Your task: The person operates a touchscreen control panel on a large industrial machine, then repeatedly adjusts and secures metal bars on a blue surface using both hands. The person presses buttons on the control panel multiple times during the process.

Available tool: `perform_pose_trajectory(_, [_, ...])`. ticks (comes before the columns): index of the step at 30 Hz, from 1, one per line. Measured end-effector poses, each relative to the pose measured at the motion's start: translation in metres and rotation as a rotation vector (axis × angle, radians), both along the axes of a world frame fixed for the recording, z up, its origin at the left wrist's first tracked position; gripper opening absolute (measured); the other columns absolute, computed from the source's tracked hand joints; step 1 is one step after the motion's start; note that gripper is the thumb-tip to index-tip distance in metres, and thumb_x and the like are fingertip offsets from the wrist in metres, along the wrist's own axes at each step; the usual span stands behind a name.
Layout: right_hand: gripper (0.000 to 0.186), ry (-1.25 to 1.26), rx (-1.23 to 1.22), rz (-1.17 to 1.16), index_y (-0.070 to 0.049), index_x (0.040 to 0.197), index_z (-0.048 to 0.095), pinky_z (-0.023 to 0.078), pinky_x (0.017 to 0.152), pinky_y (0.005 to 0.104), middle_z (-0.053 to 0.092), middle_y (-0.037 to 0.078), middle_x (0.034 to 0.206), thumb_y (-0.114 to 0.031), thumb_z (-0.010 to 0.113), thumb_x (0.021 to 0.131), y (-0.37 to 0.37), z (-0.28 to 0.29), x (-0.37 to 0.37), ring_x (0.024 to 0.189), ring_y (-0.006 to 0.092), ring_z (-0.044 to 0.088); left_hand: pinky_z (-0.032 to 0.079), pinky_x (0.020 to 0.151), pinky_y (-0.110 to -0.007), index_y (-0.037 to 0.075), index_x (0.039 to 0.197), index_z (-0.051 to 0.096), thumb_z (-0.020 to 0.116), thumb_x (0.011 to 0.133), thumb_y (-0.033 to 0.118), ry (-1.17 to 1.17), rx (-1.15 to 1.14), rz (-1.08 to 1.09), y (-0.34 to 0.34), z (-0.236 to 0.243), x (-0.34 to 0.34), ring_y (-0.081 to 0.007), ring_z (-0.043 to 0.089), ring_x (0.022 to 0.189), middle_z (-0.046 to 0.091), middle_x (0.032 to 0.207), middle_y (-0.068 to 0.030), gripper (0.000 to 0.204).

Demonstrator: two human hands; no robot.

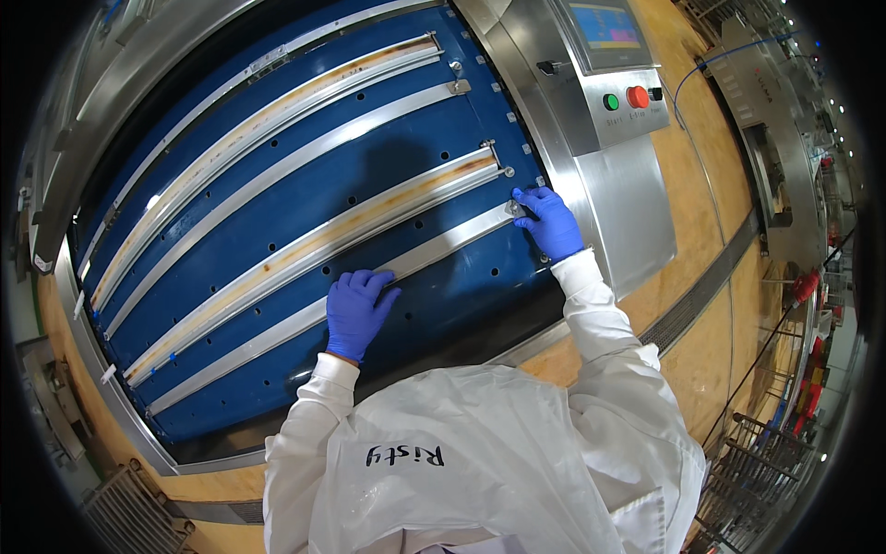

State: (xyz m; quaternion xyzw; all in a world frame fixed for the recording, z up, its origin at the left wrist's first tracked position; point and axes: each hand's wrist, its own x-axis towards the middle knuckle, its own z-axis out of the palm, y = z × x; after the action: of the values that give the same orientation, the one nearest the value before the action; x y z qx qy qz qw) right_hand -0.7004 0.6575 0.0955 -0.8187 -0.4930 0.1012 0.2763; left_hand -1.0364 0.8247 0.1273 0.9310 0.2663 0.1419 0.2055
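Observation:
My left hand [360, 315], in a blue glove, lies over the nearest flat metal bar [445, 243] with its fingers a little apart, not wrapped round it. At that bar's right end, my blue-gloved right hand [556, 227] has its thumb and forefinger about a small metal fitting [514, 209]. Just beyond runs a raised metal rail [369, 214] with a brown-stained strip along its top. All of these lie on a blue machine bed [305, 208]. The underside of the bar is hidden.
Farther off are a second flat bar [277, 166] and a second stained rail [277, 100]. A steel control box [600, 129] with a screen [606, 26], a green button [610, 102] and a red button [638, 97] stands right. A steel frame [152, 69] arches over the far left.

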Motion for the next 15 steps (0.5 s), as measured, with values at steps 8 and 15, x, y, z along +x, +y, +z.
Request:
perform_pose_trajectory(8, [0.036,0.109,-0.283,-0.3,-0.011,0.113,0.068,0.054,0.078,0.0371,0.066,0.012,0.091,-0.027,0.077,0.082,0.019,0.059,-0.018,0.086,0.031,0.065,0.045,0.072,-0.04,0.02,0.099,0.07,0.071,0.084,0.023,-0.094,0.158,0.064,-0.009,-0.027,-0.007,-0.0259,0.057,0.081,0.061,0.088,-0.0025,0.015])
perform_pose_trajectory(15, [0.022,-0.376,-0.281,0.042,-0.013,0.104,0.066,0.053,0.074,0.0429,0.066,0.01,0.091,-0.03,0.062,0.09,0.023,0.015,-0.008,0.088,0.0297,0.066,0.046,0.072,-0.04,0.023,0.101,0.07,0.071,0.084,0.024,-0.103,0.187,0.055,-0.01,-0.031,-0.009,-0.0244,0.056,0.083,0.06,0.087,-0.0014,0.017])
